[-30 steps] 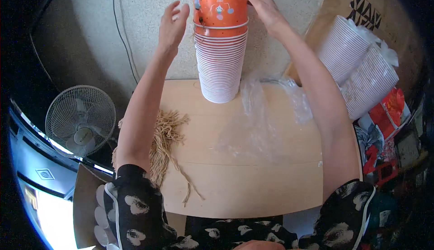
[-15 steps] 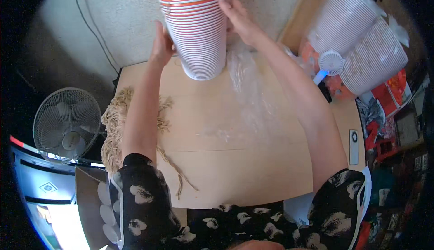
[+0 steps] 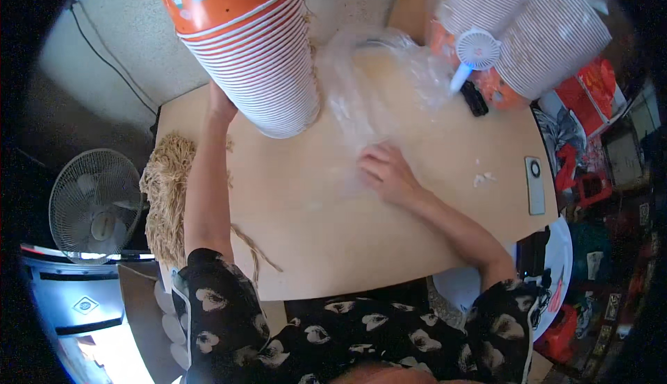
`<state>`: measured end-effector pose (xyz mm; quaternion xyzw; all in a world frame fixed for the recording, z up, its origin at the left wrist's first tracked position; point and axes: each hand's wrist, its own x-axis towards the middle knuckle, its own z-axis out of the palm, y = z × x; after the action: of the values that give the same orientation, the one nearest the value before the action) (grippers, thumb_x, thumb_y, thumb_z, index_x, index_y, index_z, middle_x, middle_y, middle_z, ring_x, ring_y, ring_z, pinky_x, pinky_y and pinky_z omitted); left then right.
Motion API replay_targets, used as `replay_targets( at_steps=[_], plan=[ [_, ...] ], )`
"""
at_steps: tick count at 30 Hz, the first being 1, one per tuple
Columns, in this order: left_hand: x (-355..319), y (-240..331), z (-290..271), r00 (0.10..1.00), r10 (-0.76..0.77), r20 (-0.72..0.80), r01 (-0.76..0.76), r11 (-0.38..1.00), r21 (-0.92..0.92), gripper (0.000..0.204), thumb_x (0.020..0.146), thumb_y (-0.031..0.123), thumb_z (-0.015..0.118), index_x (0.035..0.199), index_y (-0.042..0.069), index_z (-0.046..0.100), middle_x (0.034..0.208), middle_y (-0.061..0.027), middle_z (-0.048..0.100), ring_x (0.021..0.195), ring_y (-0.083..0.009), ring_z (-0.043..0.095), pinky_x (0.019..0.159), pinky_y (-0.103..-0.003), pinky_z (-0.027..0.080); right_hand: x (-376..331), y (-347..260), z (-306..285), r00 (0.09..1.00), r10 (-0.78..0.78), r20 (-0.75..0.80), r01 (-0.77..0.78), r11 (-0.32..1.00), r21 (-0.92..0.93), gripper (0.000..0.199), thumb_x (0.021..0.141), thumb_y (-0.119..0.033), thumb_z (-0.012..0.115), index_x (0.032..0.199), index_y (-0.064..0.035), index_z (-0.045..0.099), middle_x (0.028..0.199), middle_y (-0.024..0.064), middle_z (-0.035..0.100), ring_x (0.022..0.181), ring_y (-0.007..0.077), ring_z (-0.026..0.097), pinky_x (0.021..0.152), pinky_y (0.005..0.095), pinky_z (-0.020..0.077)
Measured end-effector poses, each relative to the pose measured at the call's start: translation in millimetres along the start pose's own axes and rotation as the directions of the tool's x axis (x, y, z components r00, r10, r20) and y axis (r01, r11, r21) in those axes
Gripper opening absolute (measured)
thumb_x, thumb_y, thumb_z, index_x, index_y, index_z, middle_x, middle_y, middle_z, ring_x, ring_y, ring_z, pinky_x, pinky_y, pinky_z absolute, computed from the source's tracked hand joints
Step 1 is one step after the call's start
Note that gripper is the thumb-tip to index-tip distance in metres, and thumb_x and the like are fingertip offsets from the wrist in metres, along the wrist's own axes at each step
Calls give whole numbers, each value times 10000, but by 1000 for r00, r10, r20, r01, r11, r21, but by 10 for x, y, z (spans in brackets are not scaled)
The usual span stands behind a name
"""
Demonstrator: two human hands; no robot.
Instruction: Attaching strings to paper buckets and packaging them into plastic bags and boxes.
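Observation:
A tall stack of nested paper buckets (image 3: 260, 71) stands at the back left of the table, white rims showing and an orange printed bucket at its upper end. My left hand (image 3: 221, 103) rests against the stack's left side, its fingers hidden behind it. A crumpled clear plastic bag (image 3: 358, 89) lies right of the stack and stretches toward the middle of the table. At its near end is my right hand (image 3: 390, 173), with fingers curled closed on the film.
Bundles of beige string (image 3: 167, 196) lie along the left edge. More bagged bucket stacks (image 3: 552, 37) stand at the back right, beside a small white handheld fan (image 3: 478, 51) and a black object (image 3: 475, 99). A grey-white device (image 3: 534, 186) lies at the right edge. A floor fan (image 3: 97, 203) stands left.
My right hand has left the bucket stack and come down toward me to the plastic bag. The stack appears lower and farther left in view, my left hand still beside it. The view has shifted.

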<state>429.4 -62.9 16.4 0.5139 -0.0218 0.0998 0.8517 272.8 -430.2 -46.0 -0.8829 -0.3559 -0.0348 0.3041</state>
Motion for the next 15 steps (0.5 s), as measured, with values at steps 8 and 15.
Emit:
replay_targets(
  at_steps=[8, 15],
  plan=[
    [-598, -196, 225, 994, -98, -39, 101, 991, 92, 656, 1007, 490, 390, 1463, 18, 367, 1424, -170, 497, 1267, -301, 527, 1066, -468, 442, -1103, -348, -929, 929, 369, -42, -29, 186, 982, 112, 953, -171, 609, 938, -63, 634, 888, 47, 643, 737, 182, 649, 640, 342, 562],
    [-1708, -3, 339, 894, 341, -292, -247, 917, 313, 577, 1033, 512, 320, 1287, 43, 539, 1253, -95, 594, 1192, -208, 524, 1027, -381, 373, -1348, -1739, -1450, 843, 514, 159, -259, 128, 957, 289, 1011, -236, 517, 1160, 4, 581, 1046, 132, 675, 894, 234, 685, 732, 368, 573]
  ],
)
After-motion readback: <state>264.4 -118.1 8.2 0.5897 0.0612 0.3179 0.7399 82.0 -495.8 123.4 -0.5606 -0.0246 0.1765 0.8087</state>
